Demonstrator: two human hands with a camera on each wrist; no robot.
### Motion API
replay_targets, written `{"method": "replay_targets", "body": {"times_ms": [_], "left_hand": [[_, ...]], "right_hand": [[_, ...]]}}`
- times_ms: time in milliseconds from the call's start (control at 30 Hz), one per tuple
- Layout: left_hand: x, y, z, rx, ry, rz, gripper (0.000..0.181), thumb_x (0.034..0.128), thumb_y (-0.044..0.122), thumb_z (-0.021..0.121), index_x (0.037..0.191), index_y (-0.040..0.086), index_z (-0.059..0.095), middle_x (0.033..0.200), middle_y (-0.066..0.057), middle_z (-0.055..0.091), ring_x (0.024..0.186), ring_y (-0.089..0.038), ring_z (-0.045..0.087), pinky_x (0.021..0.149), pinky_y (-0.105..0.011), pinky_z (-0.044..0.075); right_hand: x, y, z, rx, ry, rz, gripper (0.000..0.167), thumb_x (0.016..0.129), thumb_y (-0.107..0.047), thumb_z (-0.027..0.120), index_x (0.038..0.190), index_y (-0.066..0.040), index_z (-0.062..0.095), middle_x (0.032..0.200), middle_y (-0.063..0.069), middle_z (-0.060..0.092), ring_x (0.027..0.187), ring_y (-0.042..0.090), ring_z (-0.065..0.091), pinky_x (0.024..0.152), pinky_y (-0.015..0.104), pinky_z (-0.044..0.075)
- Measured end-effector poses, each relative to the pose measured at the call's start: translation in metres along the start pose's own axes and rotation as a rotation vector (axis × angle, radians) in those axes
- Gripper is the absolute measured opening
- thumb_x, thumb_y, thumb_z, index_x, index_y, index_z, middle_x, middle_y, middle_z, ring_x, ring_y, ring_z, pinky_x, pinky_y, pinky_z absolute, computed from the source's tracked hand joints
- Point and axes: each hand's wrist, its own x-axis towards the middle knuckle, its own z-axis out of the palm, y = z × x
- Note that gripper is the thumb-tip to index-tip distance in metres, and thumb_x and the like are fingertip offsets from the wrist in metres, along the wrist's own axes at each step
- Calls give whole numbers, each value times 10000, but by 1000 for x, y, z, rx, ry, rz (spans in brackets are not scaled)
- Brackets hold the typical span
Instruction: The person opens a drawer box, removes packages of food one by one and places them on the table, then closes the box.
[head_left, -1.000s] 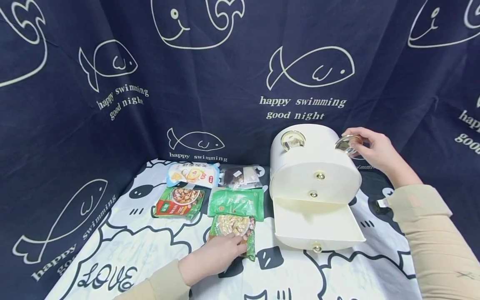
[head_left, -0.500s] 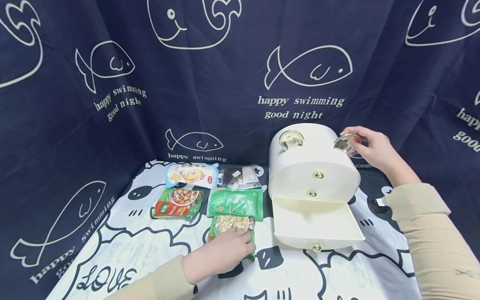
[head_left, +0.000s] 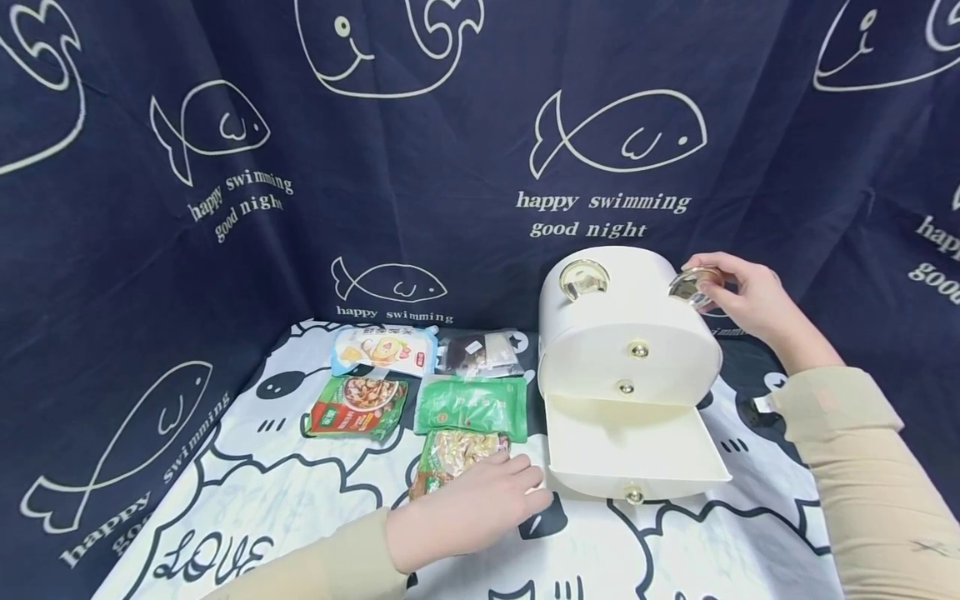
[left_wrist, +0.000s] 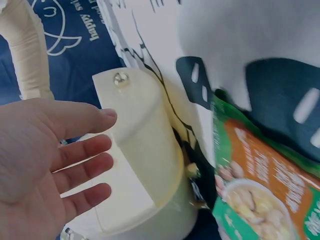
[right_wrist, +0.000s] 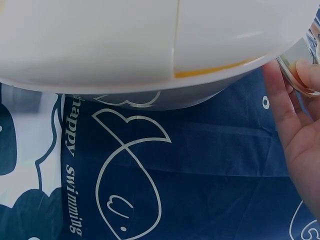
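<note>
A white rounded drawer box (head_left: 600,308) has two gold round ears on top, and its lower drawer (head_left: 637,446) is pulled out, with nothing visible in it. My right hand (head_left: 757,304) pinches the right gold ear (head_left: 688,287) between thumb and fingers; the right wrist view also shows this grip on the shiny ear (right_wrist: 295,70). My left hand (head_left: 480,504) is between the drawer and a green-and-orange food packet (head_left: 457,454), partly covering the packet in the head view. In the left wrist view, its fingers are spread a little and hold nothing, with the packet (left_wrist: 265,185) lying apart from them.
Left of the box lie a plain green packet (head_left: 471,407), a dark clear-fronted bag (head_left: 480,354), a blue-and-white pouch (head_left: 384,350) and a red-and-green packet (head_left: 358,406). A dark blue curtain (head_left: 420,183) hangs behind the patterned tablecloth (head_left: 315,492).
My left hand has moved right, off the green-and-orange packet toward the drawer. The packet stays in place. My right hand keeps its hold on the gold ear.
</note>
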Motion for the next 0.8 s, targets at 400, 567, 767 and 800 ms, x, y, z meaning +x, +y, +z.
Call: {"method": "replay_targets", "body": {"times_ms": [400, 567, 767, 800], "left_hand": [[26, 16, -4, 76, 122, 104, 136, 926, 215, 512, 1043, 263, 563, 1022, 125, 526, 898, -54, 458, 699, -173, 341], [37, 23, -2, 133, 164, 134, 146, 948, 200, 452, 1042, 274, 535, 1060, 139, 522, 914, -50, 458, 690, -174, 321], [51, 31, 7, 211, 240, 176, 185, 945, 207, 439, 1080, 275, 545, 1132, 120, 545, 984, -63, 488, 714, -189, 345], [53, 33, 9, 211, 251, 178, 199, 948, 212, 435, 1097, 278, 549, 1152, 120, 548, 1003, -63, 489, 721, -188, 348]], "right_hand": [[0, 0, 1, 8, 4, -8, 305, 872, 41, 578, 1157, -59, 615, 840, -368, 514, 678, -116, 547, 565, 120, 498], [1, 0, 0, 15, 4, 0, 302, 875, 40, 568, 1160, -48, 610, 842, -369, 513, 680, -119, 545, 562, 106, 490], [0, 0, 0, 36, -2, -7, 302, 875, 43, 566, 1165, -32, 601, 841, -356, 526, 677, -110, 556, 561, 106, 488], [0, 0, 0, 39, -3, -9, 300, 874, 44, 566, 1163, -27, 600, 840, -355, 529, 677, -109, 558, 560, 112, 491]]}}
